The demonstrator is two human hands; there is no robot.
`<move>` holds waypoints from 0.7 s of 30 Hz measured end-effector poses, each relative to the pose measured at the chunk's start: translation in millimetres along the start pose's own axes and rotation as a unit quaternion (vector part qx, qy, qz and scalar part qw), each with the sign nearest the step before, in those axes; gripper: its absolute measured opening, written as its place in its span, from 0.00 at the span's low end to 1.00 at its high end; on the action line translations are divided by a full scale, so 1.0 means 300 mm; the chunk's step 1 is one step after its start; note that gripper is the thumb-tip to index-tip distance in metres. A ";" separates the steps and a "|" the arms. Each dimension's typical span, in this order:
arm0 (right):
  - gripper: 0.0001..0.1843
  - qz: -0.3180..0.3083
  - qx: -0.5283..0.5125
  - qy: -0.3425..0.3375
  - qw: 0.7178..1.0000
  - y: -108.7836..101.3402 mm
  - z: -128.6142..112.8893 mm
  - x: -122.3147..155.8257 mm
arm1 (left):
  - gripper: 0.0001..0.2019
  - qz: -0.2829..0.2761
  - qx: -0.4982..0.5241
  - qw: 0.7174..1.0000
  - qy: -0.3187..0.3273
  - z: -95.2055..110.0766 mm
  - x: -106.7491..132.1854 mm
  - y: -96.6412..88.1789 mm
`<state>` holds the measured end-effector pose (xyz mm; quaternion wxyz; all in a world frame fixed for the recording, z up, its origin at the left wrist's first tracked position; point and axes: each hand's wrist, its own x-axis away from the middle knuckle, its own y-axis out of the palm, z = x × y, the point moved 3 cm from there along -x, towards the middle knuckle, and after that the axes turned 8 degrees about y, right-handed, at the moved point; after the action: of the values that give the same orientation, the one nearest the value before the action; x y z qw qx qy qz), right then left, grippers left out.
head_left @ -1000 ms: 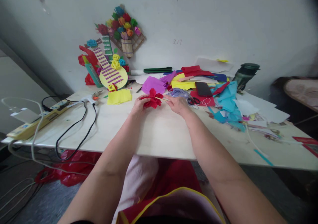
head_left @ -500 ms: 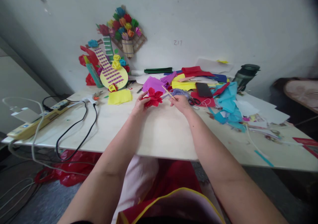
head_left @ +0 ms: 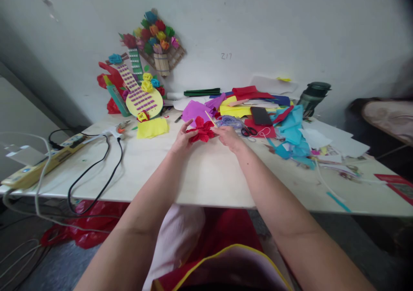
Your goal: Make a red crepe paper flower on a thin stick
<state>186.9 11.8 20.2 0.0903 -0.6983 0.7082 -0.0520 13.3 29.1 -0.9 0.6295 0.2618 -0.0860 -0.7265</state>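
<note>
A red crepe-paper flower [head_left: 201, 131] is held over the middle of the pale table [head_left: 206, 179]. My left hand [head_left: 181, 139] grips it from the left with closed fingers. My right hand [head_left: 227, 135] pinches a thin wooden stick [head_left: 210, 118] that slants up and to the left, its lower end right beside the flower. Just behind the hands lie a purple paper sheet [head_left: 195, 110] and a bundle of lilac thread [head_left: 229, 121].
Coloured paper sheets [head_left: 254, 101], black scissors [head_left: 249, 131], a dark phone [head_left: 260, 116] and a green bottle [head_left: 311, 96] crowd the back right. A yellow sheet [head_left: 152, 127], paper guitar [head_left: 138, 95] and flower craft [head_left: 158, 41] stand back left. A power strip [head_left: 38, 164] with cables lies left.
The stick in my right hand swung from lying flat at the flower to slanting upward, then came back close against the flower. The left hand kept its hold.
</note>
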 end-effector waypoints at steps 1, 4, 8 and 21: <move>0.17 -0.008 -0.010 0.013 1.000 0.005 0.000 0.003 | 0.39 -0.001 0.001 1.000 0.000 0.000 0.001 0.002; 0.13 -0.023 -0.034 0.050 0.998 0.015 0.006 0.006 | 0.39 0.001 -0.002 1.000 -0.004 0.003 0.005 0.008; 0.12 -0.005 -0.035 0.045 0.998 0.012 0.013 -0.004 | 0.39 -0.008 -0.017 1.000 -0.021 0.003 0.011 0.013; 0.09 0.023 0.106 -0.053 0.993 -0.008 0.026 -0.046 | 0.21 0.001 -0.002 0.997 -0.077 -0.004 0.007 0.013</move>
<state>191.0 25.9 13.7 0.2026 -0.6703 0.7085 -0.0879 17.1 26.6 -0.6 0.6223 0.2041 -0.1329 -0.7440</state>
